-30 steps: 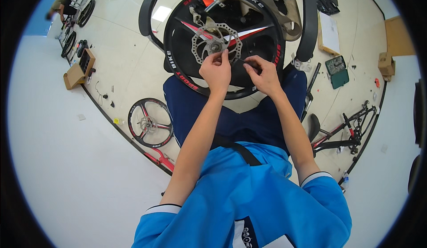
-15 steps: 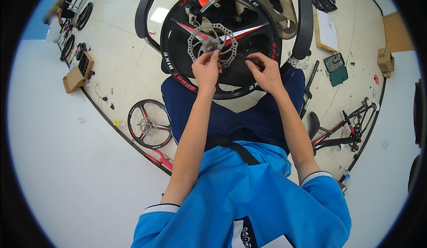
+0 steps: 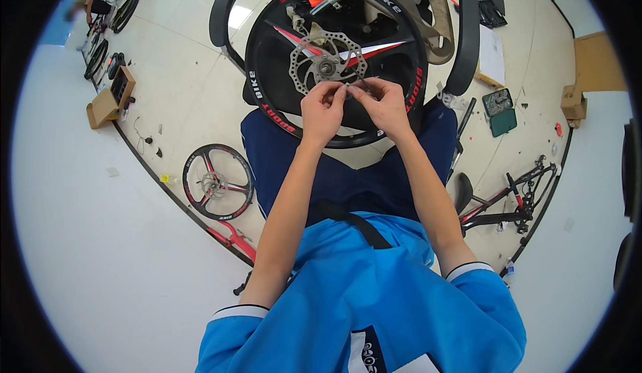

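Note:
A black bicycle wheel [image 3: 253,82] with red and white spokes lies across my lap and a black chair seat. Its silver brake disc [image 3: 299,65] faces up around the hub [image 3: 326,68]. Just below the disc's lower edge, my left hand [image 3: 322,113] is closed in a pinch, its fingertips covering whatever they hold. My right hand [image 3: 386,109] is also closed, thumb and forefinger meeting the left fingertips. Out of the right fingers pokes a thin dark rod [image 3: 363,77], like a hex key, reaching toward the disc.
Chair armrests [image 3: 466,42] flank the wheel. A second wheel [image 3: 217,181] and a red frame part [image 3: 235,238] lie at left, near an open cardboard box [image 3: 107,105]. To the right are a bike frame [image 3: 511,196], a green case [image 3: 501,120] and a white-topped box [image 3: 491,55]. Far left, a person [image 3: 90,2] is near bicycles.
My right hand has moved left and my left hand slightly right, so their fingertips now meet below the disc. The view has shifted slightly.

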`<action>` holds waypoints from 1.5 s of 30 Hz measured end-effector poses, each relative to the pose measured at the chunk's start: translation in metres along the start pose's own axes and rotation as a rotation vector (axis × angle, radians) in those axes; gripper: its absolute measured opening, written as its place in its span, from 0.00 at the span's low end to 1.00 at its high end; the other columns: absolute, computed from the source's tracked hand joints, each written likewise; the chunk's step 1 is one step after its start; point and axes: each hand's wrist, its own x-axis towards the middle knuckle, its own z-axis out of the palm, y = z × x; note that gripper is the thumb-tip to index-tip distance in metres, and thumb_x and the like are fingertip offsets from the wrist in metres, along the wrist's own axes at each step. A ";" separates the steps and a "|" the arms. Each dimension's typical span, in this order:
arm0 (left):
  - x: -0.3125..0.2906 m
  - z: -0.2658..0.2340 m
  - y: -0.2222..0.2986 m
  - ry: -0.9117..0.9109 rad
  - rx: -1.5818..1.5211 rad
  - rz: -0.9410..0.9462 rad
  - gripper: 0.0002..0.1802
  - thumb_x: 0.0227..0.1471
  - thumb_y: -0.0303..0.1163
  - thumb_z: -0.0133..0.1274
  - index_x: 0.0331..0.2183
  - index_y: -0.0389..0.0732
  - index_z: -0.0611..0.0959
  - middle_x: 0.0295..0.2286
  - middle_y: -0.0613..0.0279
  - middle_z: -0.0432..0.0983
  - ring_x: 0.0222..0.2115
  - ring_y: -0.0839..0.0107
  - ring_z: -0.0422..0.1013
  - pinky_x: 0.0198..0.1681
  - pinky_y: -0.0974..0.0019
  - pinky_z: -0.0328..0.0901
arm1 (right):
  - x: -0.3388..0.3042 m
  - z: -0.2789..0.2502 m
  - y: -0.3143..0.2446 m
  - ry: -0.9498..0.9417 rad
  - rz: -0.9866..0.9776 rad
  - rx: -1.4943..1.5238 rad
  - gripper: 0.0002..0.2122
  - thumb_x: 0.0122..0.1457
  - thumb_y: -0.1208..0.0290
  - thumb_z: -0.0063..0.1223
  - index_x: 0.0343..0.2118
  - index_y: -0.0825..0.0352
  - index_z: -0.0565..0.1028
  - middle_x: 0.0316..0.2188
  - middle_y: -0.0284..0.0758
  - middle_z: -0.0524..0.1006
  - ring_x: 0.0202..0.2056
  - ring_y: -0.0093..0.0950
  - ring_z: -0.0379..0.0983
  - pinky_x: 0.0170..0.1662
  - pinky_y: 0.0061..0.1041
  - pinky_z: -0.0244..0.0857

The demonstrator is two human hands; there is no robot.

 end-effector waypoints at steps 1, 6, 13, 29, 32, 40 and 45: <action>0.001 -0.001 -0.001 -0.005 0.033 0.024 0.06 0.57 0.25 0.59 0.35 0.32 0.85 0.27 0.65 0.78 0.22 0.83 0.69 0.26 0.76 0.63 | 0.001 0.003 0.000 0.003 -0.015 0.014 0.09 0.59 0.71 0.65 0.33 0.73 0.82 0.19 0.22 0.72 0.22 0.10 0.59 0.25 0.15 0.51; -0.001 -0.002 -0.001 -0.022 -0.031 -0.005 0.05 0.57 0.24 0.58 0.34 0.32 0.84 0.27 0.61 0.77 0.23 0.80 0.72 0.26 0.75 0.65 | 0.002 0.011 0.001 -0.006 -0.037 0.000 0.08 0.60 0.71 0.63 0.34 0.72 0.81 0.26 0.26 0.79 0.26 0.12 0.68 0.29 0.14 0.60; 0.000 0.001 -0.009 -0.032 -0.119 -0.089 0.08 0.61 0.26 0.58 0.39 0.31 0.83 0.31 0.63 0.80 0.27 0.80 0.75 0.30 0.75 0.71 | 0.007 0.002 0.004 0.010 0.012 -0.099 0.08 0.61 0.72 0.61 0.38 0.73 0.80 0.31 0.31 0.82 0.33 0.16 0.78 0.36 0.17 0.68; -0.042 -0.026 -0.043 0.289 -0.325 -0.325 0.15 0.66 0.36 0.53 0.41 0.32 0.80 0.27 0.62 0.78 0.24 0.78 0.73 0.26 0.74 0.68 | -0.019 -0.006 0.014 0.208 0.386 0.332 0.10 0.65 0.67 0.60 0.42 0.68 0.76 0.26 0.31 0.78 0.14 0.09 0.53 0.17 0.14 0.44; -0.013 -0.033 -0.038 0.347 -0.264 -0.250 0.16 0.67 0.39 0.52 0.44 0.33 0.79 0.27 0.63 0.77 0.23 0.78 0.72 0.25 0.74 0.67 | -0.007 0.007 0.001 0.263 0.343 0.299 0.12 0.65 0.64 0.60 0.42 0.68 0.75 0.25 0.28 0.76 0.14 0.09 0.52 0.17 0.15 0.43; 0.054 -0.040 -0.056 0.393 0.058 -0.028 0.23 0.70 0.42 0.41 0.37 0.31 0.80 0.29 0.56 0.78 0.30 0.63 0.73 0.38 0.63 0.67 | 0.039 0.044 0.024 0.330 0.054 0.143 0.20 0.69 0.55 0.53 0.30 0.69 0.77 0.22 0.27 0.74 0.22 0.16 0.67 0.26 0.18 0.61; -0.007 -0.020 -0.089 0.371 0.488 0.154 0.12 0.63 0.30 0.44 0.39 0.32 0.79 0.32 0.45 0.74 0.36 0.45 0.69 0.42 0.52 0.65 | 0.049 0.059 0.027 0.488 0.132 0.253 0.26 0.72 0.49 0.42 0.22 0.66 0.69 0.15 0.26 0.65 0.15 0.17 0.62 0.19 0.20 0.57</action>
